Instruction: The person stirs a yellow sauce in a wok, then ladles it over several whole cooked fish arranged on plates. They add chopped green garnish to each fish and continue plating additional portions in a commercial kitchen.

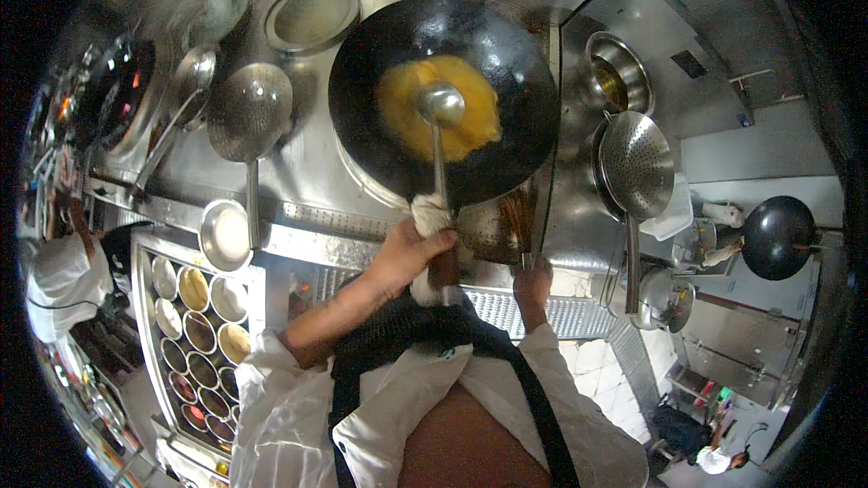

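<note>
A dark wok (pixel 522 108) stands on the stove before me. Yellow, egg-like food (pixel 475 129) spreads over its bottom, and the bowl of a steel ladle (pixel 441 103) rests over it. My left hand (pixel 403 254) is closed around a white folded cloth (pixel 428 213) at the wok's near rim. Its thumb lies across the ladle's handle, whose brown grip points back at my apron. The wok's near handle is hidden. My right hand (pixel 532 285) is at the counter's front edge, at the metal end below a bamboo brush (pixel 519 217); its grip is unclear.
Left are a perforated skimmer (pixel 251 112), a bowl of white contents (pixel 225 234), and a rack of seasoning containers (pixel 200 332). Right, a strainer (pixel 637 163) stands near a steel pot with yellow liquid (pixel 614 81). Another person (pixel 68 278) is at far left.
</note>
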Tool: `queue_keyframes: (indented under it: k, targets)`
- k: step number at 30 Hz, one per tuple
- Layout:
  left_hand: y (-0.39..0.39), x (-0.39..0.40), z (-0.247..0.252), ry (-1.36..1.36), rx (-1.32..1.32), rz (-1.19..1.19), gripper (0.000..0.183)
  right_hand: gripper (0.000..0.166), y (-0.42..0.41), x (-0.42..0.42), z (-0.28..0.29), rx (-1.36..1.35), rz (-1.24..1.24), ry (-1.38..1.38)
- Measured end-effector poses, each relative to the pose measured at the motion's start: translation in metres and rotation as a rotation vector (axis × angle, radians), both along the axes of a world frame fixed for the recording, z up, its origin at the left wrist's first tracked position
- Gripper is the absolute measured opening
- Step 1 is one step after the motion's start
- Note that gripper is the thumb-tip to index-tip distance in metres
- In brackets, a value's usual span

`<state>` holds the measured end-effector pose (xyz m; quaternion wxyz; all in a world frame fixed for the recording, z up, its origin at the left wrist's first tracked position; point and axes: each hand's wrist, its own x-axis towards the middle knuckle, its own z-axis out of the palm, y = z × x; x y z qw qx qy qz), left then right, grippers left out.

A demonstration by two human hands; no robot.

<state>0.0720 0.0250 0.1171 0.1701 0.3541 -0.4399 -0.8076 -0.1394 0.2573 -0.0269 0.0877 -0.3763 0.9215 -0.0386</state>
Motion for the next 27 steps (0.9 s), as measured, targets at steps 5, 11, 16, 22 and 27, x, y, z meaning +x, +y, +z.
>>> queue_keyframes:
  k: [5,11,16,22,27]
  targets:
    - [-0.001,0.017,0.016,-0.336,-0.425,-0.291,0.044,0.039,-0.096,0.048,0.109,-0.677,-0.665,-1.480]
    - [-0.031,0.040,-0.033,0.026,0.316,0.542,0.035,0.028,-0.129,0.028,0.085,-0.622,-0.457,-2.498]
    - [-0.037,0.006,-0.023,-0.164,0.418,0.328,0.047,0.032,-0.118,-0.018,0.130,-0.457,0.071,-0.790]
    - [-0.051,-0.031,-0.096,0.008,0.683,0.001,0.044,0.050,-0.217,-0.067,0.179,-0.277,0.165,-0.037]
    - [-0.042,-0.051,-0.110,-0.002,0.435,0.157,0.029,0.031,-0.266,-0.102,0.151,-0.278,0.175,-0.396]
